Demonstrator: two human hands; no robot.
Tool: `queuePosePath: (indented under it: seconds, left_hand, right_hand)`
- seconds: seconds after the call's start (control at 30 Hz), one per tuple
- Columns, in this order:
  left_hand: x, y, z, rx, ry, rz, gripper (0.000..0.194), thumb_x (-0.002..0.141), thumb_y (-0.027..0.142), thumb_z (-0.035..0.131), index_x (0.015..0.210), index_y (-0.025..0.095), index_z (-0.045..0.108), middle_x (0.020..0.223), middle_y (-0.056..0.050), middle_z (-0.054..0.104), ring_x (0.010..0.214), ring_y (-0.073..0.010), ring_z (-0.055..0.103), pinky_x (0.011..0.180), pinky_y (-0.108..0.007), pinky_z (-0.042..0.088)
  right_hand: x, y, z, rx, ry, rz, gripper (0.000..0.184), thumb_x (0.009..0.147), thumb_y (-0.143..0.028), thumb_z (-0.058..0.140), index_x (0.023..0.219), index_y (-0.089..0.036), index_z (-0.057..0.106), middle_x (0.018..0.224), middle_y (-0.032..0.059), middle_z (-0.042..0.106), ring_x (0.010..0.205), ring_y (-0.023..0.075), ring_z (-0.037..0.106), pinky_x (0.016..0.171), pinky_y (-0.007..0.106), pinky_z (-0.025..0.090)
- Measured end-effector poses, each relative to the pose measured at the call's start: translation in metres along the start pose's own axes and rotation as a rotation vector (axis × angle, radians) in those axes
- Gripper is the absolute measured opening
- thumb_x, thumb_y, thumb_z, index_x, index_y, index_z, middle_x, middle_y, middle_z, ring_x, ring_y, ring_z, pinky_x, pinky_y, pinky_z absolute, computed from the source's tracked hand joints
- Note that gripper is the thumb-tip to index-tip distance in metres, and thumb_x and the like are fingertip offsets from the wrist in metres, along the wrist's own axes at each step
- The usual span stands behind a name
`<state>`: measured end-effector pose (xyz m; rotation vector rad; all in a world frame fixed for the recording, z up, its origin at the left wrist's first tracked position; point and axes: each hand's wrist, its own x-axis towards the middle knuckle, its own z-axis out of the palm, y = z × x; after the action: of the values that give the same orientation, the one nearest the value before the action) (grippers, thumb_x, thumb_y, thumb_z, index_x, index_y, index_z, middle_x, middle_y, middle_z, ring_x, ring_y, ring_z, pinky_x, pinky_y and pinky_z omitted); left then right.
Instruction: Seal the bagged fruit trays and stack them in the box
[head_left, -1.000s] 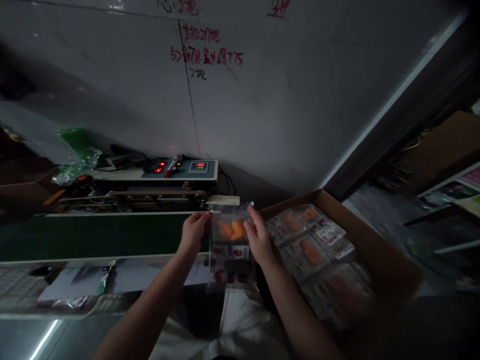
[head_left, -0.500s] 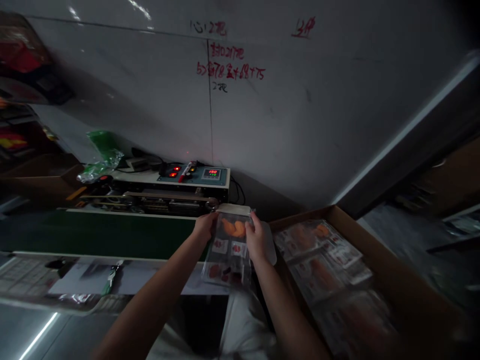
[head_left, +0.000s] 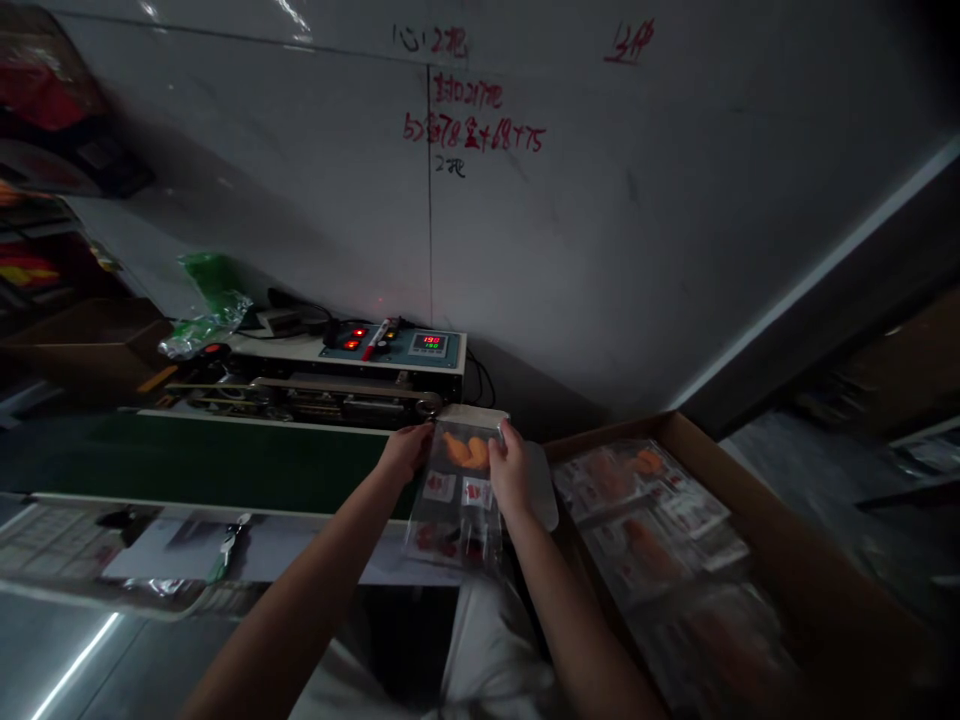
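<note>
A clear plastic bag (head_left: 454, 510) lies between my hands at the right end of the green conveyor belt (head_left: 247, 465). Through its film show orange pieces near the top, two small printed sachets in the middle and dark red pieces at the bottom. My left hand (head_left: 406, 450) is closed on the bag's upper left edge. On the upper right edge, my right hand (head_left: 511, 467) grips with the thumb over the front. The bag's top edge lies close to the rollers of a band sealer (head_left: 337, 395), whose lit display reads 190.
To the right, an open cardboard box (head_left: 675, 430) holds several similar filled bags (head_left: 645, 545). Keys (head_left: 229, 547) lie on a white sheet below the belt. A red marker (head_left: 377, 339) rests on the sealer's panel. Green plastic wrap (head_left: 210, 280) sits behind.
The view has shifted slightly, so the wall writing sits a little higher and further right. Both hands keep their hold on the bag, which has hardly moved.
</note>
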<state>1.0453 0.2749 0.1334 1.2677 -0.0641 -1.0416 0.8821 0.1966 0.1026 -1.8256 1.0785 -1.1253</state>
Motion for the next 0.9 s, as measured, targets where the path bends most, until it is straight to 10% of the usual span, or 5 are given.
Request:
queuePosePath:
  seconds: [0.47, 0.9]
  left_hand:
    - [-0.003, 0.003, 0.0, 0.125, -0.03, -0.02, 0.023, 0.058, 0.02, 0.083, 0.069, 0.012, 0.065, 0.056, -0.002, 0.064, 0.043, -0.0117, 0.057, 0.041, -0.021, 0.043]
    - [0.0, 0.006, 0.001, 0.177, 0.032, -0.012, 0.011, 0.086, 0.022, 0.065, 0.087, 0.011, 0.064, 0.072, 0.0, 0.066, 0.057, -0.0095, 0.061, 0.053, -0.022, 0.051]
  right_hand:
    - [0.006, -0.004, 0.01, -0.083, 0.01, -0.01, 0.038, 0.084, -0.02, 0.05, 0.12, -0.017, 0.059, 0.129, 0.0141, 0.061, 0.122, 0.0215, 0.057, 0.104, 0.039, 0.046]
    - [0.007, -0.007, -0.003, -0.136, -0.008, -0.015, 0.036, 0.084, -0.021, 0.05, 0.119, -0.017, 0.061, 0.124, 0.0139, 0.063, 0.117, 0.0222, 0.06, 0.103, 0.037, 0.045]
